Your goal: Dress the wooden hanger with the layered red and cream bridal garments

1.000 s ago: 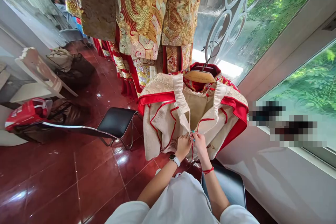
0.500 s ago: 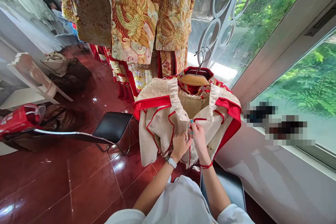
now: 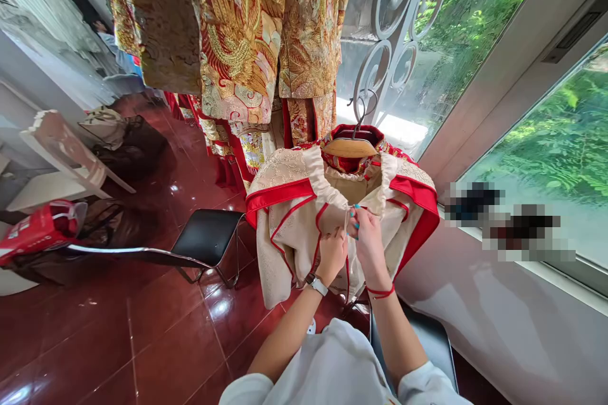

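Note:
A cream jacket with red trim (image 3: 289, 228) hangs on a wooden hanger (image 3: 349, 147) in front of me, its front partly open. My left hand (image 3: 331, 256), with a watch on the wrist, pinches the left front edge of the jacket. My right hand (image 3: 367, 243), with a red cord on the wrist, pinches the right front edge just above it. Both hands meet at the jacket's centre seam, fingers closed on the cloth.
Gold and red embroidered robes (image 3: 247, 31) hang behind the jacket. A black stool (image 3: 206, 237) stands to the left on the red tiled floor (image 3: 95, 335). A red bag (image 3: 35, 231) and dark bags lie far left. A window with white scrollwork (image 3: 394, 31) is at right.
Both hands have moved up the jacket's front seam, from near its lower part to just below the collar. The view has shifted slightly.

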The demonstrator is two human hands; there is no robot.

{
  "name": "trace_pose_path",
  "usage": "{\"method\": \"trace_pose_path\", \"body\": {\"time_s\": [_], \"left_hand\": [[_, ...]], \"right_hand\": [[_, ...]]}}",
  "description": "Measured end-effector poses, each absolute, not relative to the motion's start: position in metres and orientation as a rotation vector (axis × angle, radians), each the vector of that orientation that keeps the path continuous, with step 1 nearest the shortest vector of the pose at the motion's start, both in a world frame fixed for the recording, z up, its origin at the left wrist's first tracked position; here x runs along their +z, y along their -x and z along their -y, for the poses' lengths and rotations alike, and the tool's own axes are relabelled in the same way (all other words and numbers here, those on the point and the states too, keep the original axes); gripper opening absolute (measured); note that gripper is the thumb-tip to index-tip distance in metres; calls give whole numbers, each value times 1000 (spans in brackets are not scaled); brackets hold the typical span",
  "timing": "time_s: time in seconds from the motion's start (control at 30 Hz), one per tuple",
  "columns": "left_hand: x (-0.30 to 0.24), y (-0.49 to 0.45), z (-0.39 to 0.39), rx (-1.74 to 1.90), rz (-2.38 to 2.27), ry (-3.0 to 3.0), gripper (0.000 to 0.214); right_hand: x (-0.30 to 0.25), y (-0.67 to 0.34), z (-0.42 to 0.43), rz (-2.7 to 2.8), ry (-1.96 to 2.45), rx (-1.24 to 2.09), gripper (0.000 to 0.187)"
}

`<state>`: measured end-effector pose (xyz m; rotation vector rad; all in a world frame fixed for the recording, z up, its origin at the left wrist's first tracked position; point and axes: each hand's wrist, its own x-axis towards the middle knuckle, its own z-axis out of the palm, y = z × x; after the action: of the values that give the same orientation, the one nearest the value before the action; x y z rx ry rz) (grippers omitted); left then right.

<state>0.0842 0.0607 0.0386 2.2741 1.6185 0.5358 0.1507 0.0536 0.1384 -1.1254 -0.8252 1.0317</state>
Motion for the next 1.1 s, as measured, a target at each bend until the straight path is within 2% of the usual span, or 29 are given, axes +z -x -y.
{"method": "trace_pose_path", "body": {"time_s": [0.13,0.33,0.4,0.5,0.6,0.63,0.7,0.77,0.83,0.93,1.0,1.1], "left_hand": [[46,-82,-64,604,-1613,-2265,32],[32,-70,-53,685,-1506,-2078,28],[40,-62,-45,826,-1392,-1963,25],[76,-45,-26,1096,-1256,-1781,29],[127,-28,6,1353,-1146,-1710,38],[141,-25,18,1452,-1083,-1758,37],[157,-29,37,1580,-884,-1947,34],[149,-44,45,1437,-688,-2190,29],[120,-63,39,968,-704,-2375,24],[58,-75,15,141,-1223,-2305,29],[28,-63,4,-11,-1395,-2224,35],[22,-30,4,98,-1294,-2201,33]], "right_hand": [[161,-144,-60,749,1083,997,27],[144,-169,-51,1049,1227,1042,38],[142,-194,-45,1100,1278,862,39],[144,-245,-45,1053,1397,316,40],[144,-300,-61,1140,1580,-162,69],[143,-315,-68,1206,1617,-214,74],[138,-338,-82,1342,1586,-119,67],[133,-349,-93,1374,1461,67,53],[129,-352,-99,1295,1377,144,45],[128,-353,-104,1214,1368,104,39],[129,-356,-107,1243,1371,116,38],[131,-364,-111,1291,1365,178,39]]}}
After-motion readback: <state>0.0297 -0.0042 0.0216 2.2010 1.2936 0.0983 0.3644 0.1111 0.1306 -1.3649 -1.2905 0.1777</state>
